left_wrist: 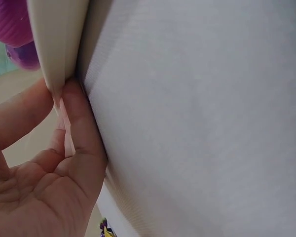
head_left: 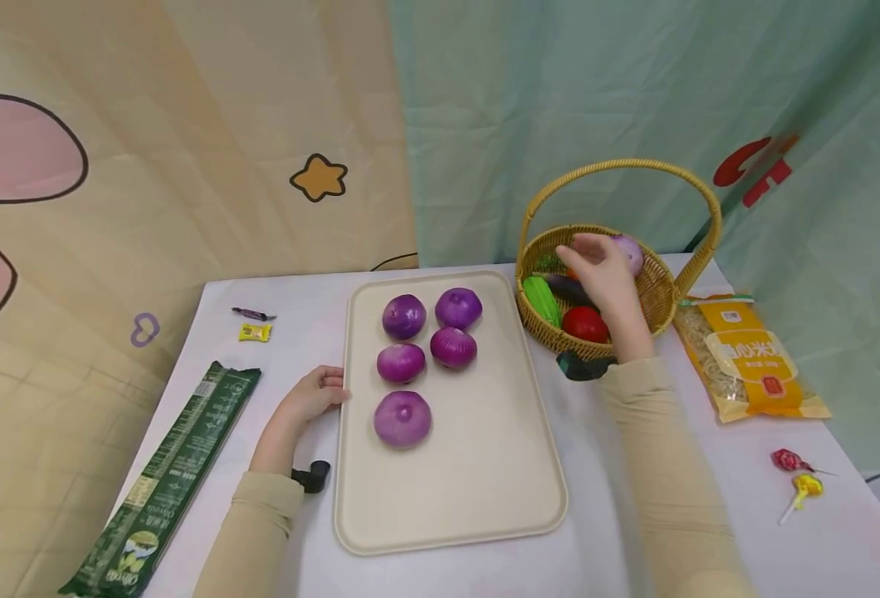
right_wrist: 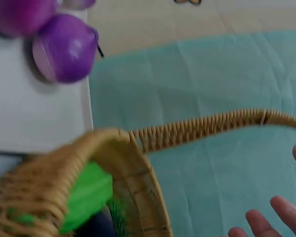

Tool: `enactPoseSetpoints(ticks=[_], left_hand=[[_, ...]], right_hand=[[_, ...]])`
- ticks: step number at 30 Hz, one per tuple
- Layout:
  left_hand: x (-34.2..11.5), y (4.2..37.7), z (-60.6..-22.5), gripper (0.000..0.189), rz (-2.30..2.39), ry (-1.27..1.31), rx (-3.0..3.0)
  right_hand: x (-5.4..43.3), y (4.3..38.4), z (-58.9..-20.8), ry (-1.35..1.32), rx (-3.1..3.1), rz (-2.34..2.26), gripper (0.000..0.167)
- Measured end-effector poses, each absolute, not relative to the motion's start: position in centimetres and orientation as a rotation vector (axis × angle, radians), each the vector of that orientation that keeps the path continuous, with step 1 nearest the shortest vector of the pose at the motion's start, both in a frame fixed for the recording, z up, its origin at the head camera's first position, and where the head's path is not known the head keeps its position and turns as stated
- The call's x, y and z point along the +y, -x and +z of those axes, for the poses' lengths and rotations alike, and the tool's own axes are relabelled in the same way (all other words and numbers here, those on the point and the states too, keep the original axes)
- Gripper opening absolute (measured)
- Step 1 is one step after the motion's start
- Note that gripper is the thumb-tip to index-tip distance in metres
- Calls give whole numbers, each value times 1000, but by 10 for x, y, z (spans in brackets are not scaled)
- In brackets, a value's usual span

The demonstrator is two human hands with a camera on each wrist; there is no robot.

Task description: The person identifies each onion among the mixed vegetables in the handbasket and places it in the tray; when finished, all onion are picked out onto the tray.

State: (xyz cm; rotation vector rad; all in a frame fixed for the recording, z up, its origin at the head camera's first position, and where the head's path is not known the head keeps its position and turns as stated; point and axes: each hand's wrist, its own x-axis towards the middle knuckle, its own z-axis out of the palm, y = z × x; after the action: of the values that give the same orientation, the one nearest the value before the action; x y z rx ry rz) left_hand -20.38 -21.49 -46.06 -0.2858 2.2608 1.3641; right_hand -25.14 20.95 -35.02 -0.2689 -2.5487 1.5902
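Observation:
My left hand pinches the left rim of a beige tray, thumb above and a finger beneath in the left wrist view. Several purple onions sit on the tray's left and upper part. Over a wicker basket, my right hand is raised with its fingers apart and nothing between them. Behind that hand, at the basket's back right, shows a paler onion. Also inside the basket are a green ridged vegetable, a dark eggplant and a red tomato, partly hidden by the hand.
The basket's tall handle arches above the right hand. A yellow noodle bag lies right of it, with two lollipops nearer. At left are a long green packet, a yellow candy and a purple candy.

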Motion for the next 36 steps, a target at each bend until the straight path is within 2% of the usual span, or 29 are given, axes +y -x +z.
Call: enactPoseSetpoints(ticks=[7, 12, 17, 29, 36], left_hand=[[-216, 197, -467, 48, 1382, 286, 2253], [-214, 193, -473, 47, 1394, 292, 2241], [-211, 188, -477, 47, 1397, 315, 2236], [-203, 188, -477, 46, 1385, 306, 2251], [-203, 191, -475, 47, 1389, 300, 2241]], right_hand=[[253, 282, -363, 655, -2358, 1603, 75], [270, 293, -382, 820, -2360, 1603, 86], [275, 296, -392, 957, -2376, 1588, 89], [286, 296, -410, 1062, -2378, 1514, 100], [284, 293, -400, 1120, -2384, 1583, 107]])
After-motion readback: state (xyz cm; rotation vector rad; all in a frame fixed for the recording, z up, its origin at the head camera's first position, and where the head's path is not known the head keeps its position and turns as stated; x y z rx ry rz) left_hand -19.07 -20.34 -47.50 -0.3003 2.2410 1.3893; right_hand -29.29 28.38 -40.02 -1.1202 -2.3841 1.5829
